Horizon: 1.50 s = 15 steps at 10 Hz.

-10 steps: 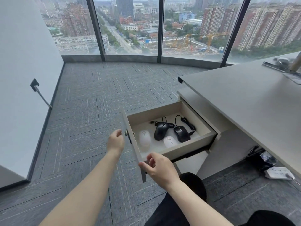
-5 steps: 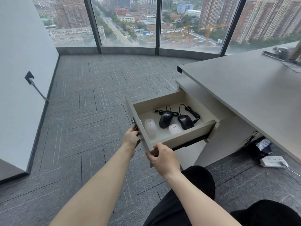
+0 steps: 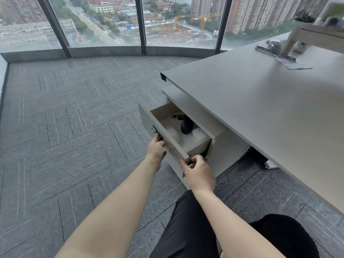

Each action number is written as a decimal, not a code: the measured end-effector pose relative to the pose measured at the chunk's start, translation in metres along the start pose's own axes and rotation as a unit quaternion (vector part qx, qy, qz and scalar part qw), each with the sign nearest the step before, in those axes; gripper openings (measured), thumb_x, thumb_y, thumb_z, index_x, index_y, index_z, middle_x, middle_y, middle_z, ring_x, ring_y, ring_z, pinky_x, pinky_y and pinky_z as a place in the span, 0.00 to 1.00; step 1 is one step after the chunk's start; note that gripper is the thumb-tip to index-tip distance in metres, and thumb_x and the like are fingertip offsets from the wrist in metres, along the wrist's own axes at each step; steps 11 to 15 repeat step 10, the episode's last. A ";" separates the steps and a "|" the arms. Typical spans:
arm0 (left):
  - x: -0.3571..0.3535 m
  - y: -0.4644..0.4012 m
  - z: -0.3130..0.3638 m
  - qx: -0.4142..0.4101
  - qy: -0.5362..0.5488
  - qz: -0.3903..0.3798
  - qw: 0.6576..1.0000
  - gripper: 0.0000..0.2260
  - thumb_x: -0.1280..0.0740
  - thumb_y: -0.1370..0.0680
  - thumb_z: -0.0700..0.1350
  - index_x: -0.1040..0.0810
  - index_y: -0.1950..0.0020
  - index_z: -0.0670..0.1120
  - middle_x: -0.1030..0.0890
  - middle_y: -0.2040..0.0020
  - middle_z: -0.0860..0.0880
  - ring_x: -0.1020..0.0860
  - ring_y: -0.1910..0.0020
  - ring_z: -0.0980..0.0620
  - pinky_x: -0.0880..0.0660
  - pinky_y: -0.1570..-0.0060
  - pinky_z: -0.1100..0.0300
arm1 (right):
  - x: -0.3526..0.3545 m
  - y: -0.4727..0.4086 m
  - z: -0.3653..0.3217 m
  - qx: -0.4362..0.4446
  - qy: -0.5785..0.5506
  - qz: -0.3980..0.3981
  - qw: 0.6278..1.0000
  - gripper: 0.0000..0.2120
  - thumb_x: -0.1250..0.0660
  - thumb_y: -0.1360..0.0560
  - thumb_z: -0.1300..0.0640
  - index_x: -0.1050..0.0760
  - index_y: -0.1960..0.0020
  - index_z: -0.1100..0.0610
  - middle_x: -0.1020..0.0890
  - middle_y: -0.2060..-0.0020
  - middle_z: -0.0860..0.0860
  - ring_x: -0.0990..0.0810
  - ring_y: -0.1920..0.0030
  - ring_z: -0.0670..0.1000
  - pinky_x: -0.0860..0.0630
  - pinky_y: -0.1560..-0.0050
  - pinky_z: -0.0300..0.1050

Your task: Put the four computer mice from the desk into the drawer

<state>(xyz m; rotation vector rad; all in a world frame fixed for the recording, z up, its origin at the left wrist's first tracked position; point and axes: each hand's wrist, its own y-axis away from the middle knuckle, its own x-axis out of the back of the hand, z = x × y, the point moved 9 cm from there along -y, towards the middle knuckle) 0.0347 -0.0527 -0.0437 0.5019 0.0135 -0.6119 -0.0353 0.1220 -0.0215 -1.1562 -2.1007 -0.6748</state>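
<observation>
The beige drawer [image 3: 149, 120] under the desk stands partly open. Inside I see a black wired mouse [image 3: 186, 124] between two white mice [image 3: 173, 132] [image 3: 199, 133]; the rest of the drawer's inside is hidden under the cabinet top. My left hand [image 3: 156, 148] presses on the drawer front just below its metal lock [image 3: 154, 129]. My right hand [image 3: 198, 173] grips the drawer front's near corner, fingers curled round its edge.
The grey desk top [image 3: 260, 108] spreads to the right, with a cable slot cover [image 3: 275, 54] and a few blurred objects at its far end. Grey carpet [image 3: 65, 127] runs left to the floor-to-ceiling windows. My knees in black trousers [image 3: 195, 229] are below the drawer.
Both hands have come onto the drawer front and the drawer has slid well into the cabinet. The second black mouse is hidden now. The camera has swung left and down.
</observation>
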 end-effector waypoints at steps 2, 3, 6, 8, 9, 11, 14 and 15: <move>-0.046 -0.028 0.003 0.025 0.003 -0.030 0.999 0.27 0.45 0.22 0.33 0.33 0.27 0.53 0.25 0.36 0.52 0.27 0.36 0.50 0.31 0.36 0.51 | 0.026 -0.033 0.033 -0.065 -0.020 0.076 0.995 0.38 0.34 0.28 0.34 0.38 0.28 0.57 0.25 0.35 0.58 0.25 0.38 0.61 0.24 0.51 0.54; -0.063 -0.041 0.003 0.031 0.009 -0.030 0.999 0.25 0.44 0.23 0.34 0.29 0.30 0.53 0.23 0.35 0.51 0.27 0.34 0.50 0.30 0.37 0.52 | 0.032 -0.050 0.045 -0.092 -0.034 0.081 0.992 0.41 0.34 0.28 0.34 0.42 0.25 0.57 0.29 0.31 0.58 0.28 0.33 0.61 0.23 0.46 0.59; -0.103 -0.062 -0.001 0.041 0.017 -0.046 0.998 0.19 0.45 0.22 0.34 0.25 0.46 0.57 0.22 0.49 0.57 0.27 0.38 0.53 0.33 0.32 0.52 | 0.036 -0.080 0.058 -0.094 -0.089 0.079 0.988 0.35 0.42 0.32 0.29 0.33 0.34 0.51 0.21 0.38 0.50 0.20 0.41 0.58 0.20 0.51 0.59; -0.105 -0.062 0.000 0.036 0.010 -0.070 0.997 0.22 0.46 0.23 0.33 0.28 0.40 0.57 0.22 0.47 0.59 0.29 0.32 0.52 0.35 0.31 0.51 | 0.035 -0.085 0.058 -0.083 -0.091 0.070 0.990 0.35 0.43 0.33 0.28 0.32 0.36 0.52 0.20 0.40 0.49 0.19 0.43 0.56 0.20 0.51 0.56; -0.104 -0.058 0.005 0.031 0.009 -0.066 0.997 0.23 0.46 0.22 0.34 0.29 0.35 0.56 0.24 0.40 0.55 0.29 0.31 0.52 0.35 0.29 0.50 | 0.040 -0.084 0.058 -0.101 -0.078 0.049 0.991 0.33 0.39 0.30 0.32 0.32 0.33 0.52 0.20 0.39 0.52 0.20 0.41 0.58 0.21 0.49 0.55; -0.098 -0.048 0.004 0.028 0.001 -0.045 0.999 0.23 0.45 0.22 0.34 0.32 0.27 0.48 0.26 0.36 0.50 0.27 0.35 0.49 0.33 0.30 0.49 | 0.041 -0.082 0.062 -0.104 -0.037 0.002 0.994 0.29 0.37 0.25 0.39 0.32 0.31 0.55 0.19 0.41 0.55 0.20 0.42 0.59 0.24 0.50 0.52; -0.098 -0.048 0.004 0.028 0.001 -0.045 0.999 0.23 0.45 0.22 0.34 0.32 0.27 0.48 0.26 0.36 0.50 0.27 0.35 0.49 0.33 0.30 0.49 | 0.041 -0.082 0.062 -0.104 -0.037 0.002 0.994 0.29 0.37 0.25 0.39 0.32 0.31 0.55 0.19 0.41 0.55 0.20 0.42 0.59 0.24 0.50 0.52; -0.098 -0.048 0.004 0.028 0.001 -0.045 0.999 0.23 0.45 0.22 0.34 0.32 0.27 0.48 0.26 0.36 0.50 0.27 0.35 0.49 0.33 0.30 0.49 | 0.041 -0.082 0.062 -0.104 -0.037 0.002 0.994 0.29 0.37 0.25 0.39 0.32 0.31 0.55 0.19 0.41 0.55 0.20 0.42 0.59 0.24 0.50 0.52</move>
